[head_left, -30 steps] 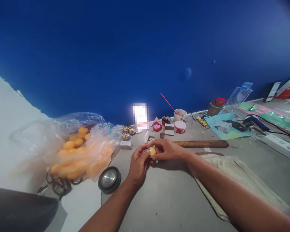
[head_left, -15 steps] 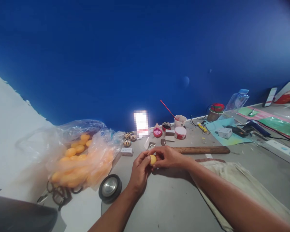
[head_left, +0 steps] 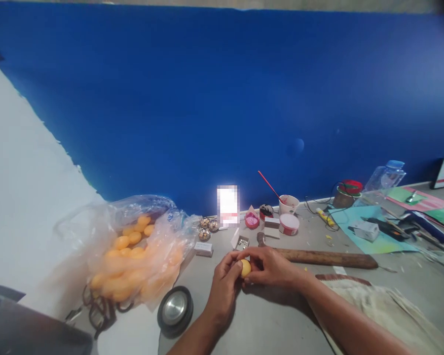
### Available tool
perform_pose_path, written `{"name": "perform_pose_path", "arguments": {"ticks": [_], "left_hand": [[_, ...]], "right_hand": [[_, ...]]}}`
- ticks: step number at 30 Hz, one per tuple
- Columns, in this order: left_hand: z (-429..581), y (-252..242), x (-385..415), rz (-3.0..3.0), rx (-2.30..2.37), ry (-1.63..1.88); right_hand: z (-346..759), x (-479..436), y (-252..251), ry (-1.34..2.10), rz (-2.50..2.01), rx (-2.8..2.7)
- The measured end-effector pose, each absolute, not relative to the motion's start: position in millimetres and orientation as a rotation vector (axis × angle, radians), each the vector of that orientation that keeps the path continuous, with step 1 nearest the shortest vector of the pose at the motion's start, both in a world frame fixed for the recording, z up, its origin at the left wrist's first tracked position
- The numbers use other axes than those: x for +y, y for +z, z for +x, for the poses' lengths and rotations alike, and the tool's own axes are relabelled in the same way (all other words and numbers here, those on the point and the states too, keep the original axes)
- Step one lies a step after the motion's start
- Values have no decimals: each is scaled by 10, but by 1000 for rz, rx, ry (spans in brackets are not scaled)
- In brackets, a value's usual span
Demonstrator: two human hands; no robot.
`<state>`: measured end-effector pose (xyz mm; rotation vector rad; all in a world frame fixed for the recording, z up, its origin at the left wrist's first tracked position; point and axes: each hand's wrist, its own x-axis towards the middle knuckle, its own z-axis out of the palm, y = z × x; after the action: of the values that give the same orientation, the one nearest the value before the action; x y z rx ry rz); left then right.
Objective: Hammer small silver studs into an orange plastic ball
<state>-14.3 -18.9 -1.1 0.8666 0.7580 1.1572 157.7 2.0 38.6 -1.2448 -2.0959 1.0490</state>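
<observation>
Between my two hands is a small yellow ball point(head_left: 246, 268), much like a table tennis ball. My left hand point(head_left: 226, 282) pinches it from the left, thumb in front. From the right, my right hand point(head_left: 277, 268) closes its fingers on the same ball. Just beyond my fingertips lies an open small box point(head_left: 241, 243) with tiny shiny pieces inside. A hammer point(head_left: 329, 258) with a wooden handle rests behind my right hand. Several studded balls point(head_left: 204, 233) sit farther back, near a small white box point(head_left: 203, 249).
At left, a clear plastic bag point(head_left: 133, 266) holds several orange balls, with scissors point(head_left: 99, 310) in front. A round black-rimmed metal dish point(head_left: 175, 309) is nearby. Toward the wall stand a paper cup point(head_left: 289, 204) and a pink-lidded tub point(head_left: 289, 224). A pale cloth point(head_left: 385, 310) lies at right.
The camera view has tilted up and shifted left, so everything appears lower and farther right. Both hands keep their hold on the ball, with little change in the fingers.
</observation>
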Motion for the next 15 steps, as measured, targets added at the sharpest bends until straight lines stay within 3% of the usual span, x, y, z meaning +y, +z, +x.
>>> {"name": "perform_pose_path", "arguments": {"ticks": [15], "left_hand": [[-162,-238,-130,851,734,1117]], "right_hand": [[1518,-20,355,1139,-1300,-2007]]}}
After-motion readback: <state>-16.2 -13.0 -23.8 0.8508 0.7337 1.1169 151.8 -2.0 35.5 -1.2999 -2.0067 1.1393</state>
